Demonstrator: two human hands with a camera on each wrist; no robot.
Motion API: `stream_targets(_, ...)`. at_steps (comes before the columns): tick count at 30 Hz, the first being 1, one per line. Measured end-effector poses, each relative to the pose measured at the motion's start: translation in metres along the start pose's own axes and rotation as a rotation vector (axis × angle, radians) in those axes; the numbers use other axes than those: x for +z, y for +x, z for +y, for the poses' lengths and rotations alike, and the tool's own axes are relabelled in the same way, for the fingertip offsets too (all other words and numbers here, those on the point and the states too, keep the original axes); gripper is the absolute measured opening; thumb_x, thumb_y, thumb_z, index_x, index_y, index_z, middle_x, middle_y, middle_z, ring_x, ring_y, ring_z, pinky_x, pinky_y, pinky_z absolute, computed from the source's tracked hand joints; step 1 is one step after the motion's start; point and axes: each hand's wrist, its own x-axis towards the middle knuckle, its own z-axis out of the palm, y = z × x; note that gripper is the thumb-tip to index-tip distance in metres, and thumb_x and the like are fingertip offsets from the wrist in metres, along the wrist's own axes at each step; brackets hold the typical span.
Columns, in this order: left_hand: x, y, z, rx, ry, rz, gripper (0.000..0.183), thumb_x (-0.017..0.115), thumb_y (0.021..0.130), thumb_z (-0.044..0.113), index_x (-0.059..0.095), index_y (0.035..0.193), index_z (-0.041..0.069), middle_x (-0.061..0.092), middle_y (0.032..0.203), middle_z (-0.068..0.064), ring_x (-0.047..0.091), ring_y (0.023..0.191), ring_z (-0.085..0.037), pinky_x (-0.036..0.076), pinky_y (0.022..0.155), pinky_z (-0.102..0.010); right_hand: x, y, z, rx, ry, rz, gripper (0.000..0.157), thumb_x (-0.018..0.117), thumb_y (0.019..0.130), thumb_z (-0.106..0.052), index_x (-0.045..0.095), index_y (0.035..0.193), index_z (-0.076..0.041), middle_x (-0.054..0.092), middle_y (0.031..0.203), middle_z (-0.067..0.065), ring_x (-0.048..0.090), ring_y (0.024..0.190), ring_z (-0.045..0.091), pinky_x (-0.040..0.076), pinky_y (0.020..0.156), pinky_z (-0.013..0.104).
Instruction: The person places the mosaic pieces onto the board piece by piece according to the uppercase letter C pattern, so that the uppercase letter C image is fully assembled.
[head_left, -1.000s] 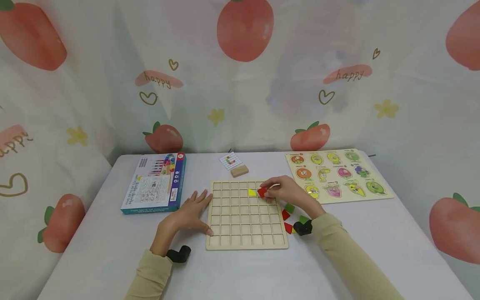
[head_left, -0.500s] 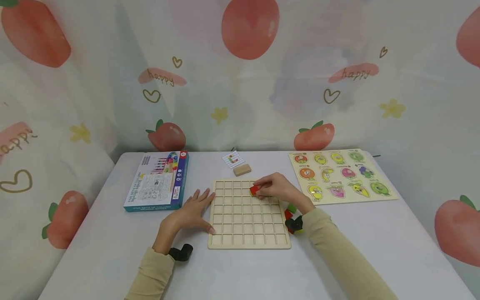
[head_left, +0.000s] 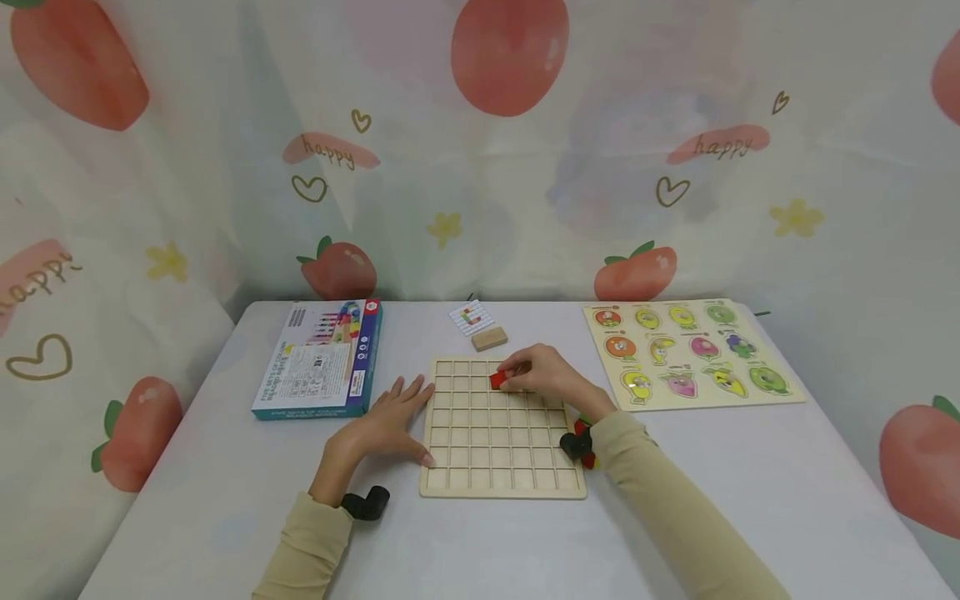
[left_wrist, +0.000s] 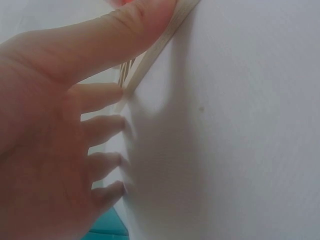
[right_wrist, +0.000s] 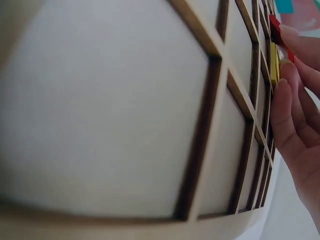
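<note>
A wooden grid board (head_left: 480, 457) with square cells lies in the middle of the table. Over its upper part my right hand (head_left: 547, 377) pinches a red square tile (head_left: 497, 380) between thumb and fingers. In the right wrist view the red tile (right_wrist: 276, 31) is tilted, and a yellow tile (right_wrist: 274, 64) sits in the board close to my fingertips. My left hand (head_left: 386, 425) rests at the board's left edge with fingers spread and the thumb on the lower left rim. The left wrist view shows these straight fingers (left_wrist: 102, 125) beside the board's edge (left_wrist: 150, 55).
Partly behind my right wrist lie red, green and yellow tiles (head_left: 589, 459). Beyond the board are a pattern card (head_left: 472, 317) and a small wooden block (head_left: 490, 338). A boxed set (head_left: 315, 362) stands left; a fruit puzzle board (head_left: 678, 354) lies right.
My right hand has moved left across the board with the red tile, from right of the yellow tile to over or past it. My left hand keeps its place on the board's edge.
</note>
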Motion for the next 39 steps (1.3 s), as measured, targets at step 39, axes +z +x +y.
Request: stream_targets(39,-0.003,-0.002,0.005,-0.004,0.007,-0.018,0.115,0.093,0.073,0.036,0.026,0.164,0.012,0.010,0.174,-0.012,-0.004,0.160,-0.040,0.003,0.129,-0.059,-0.040,-0.068,0.027,0.036,-0.082,0.011,0.022,0.077,0.091,-0.014,0.076,0.112,-0.007,0.073,0.094,0.000,0.060,0.080,0.014,0.051,0.068,0.022)
